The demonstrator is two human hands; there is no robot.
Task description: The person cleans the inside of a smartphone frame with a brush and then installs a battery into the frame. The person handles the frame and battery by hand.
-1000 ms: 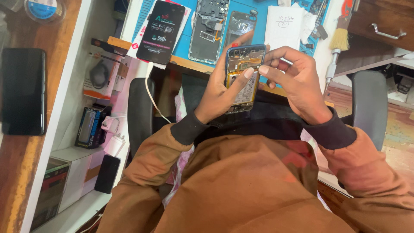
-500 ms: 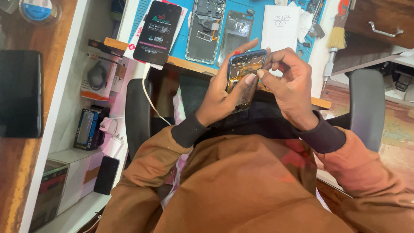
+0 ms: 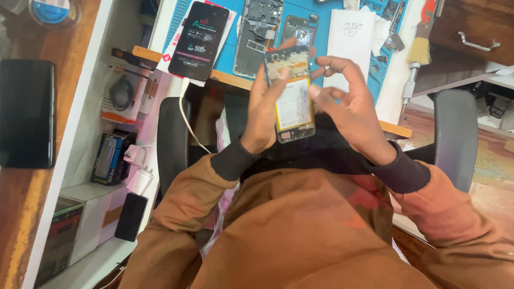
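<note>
I hold an opened phone [image 3: 292, 96] upright in front of my chest, its back cover off and its pale battery and circuit board showing. My left hand [image 3: 265, 109] grips its left edge, with the thumb on the upper part. Beside it, my right hand [image 3: 345, 104] has its fingers spread; the thumb and forefinger touch the phone's right edge near the middle. Brown sleeves with dark cuffs cover both arms.
On the blue work mat [image 3: 326, 21] lie a phone frame [image 3: 257, 35], a smaller back part [image 3: 298, 29], a white paper slip [image 3: 350, 43] and a brush [image 3: 417, 53]. A lit phone [image 3: 199, 40] with a white cable sits left. A dark phone [image 3: 25, 112] rests on the wooden shelf.
The opened phone now faces me more squarely, with its battery in plain sight. My right hand has drawn off its top edge and spread its fingers beside it.
</note>
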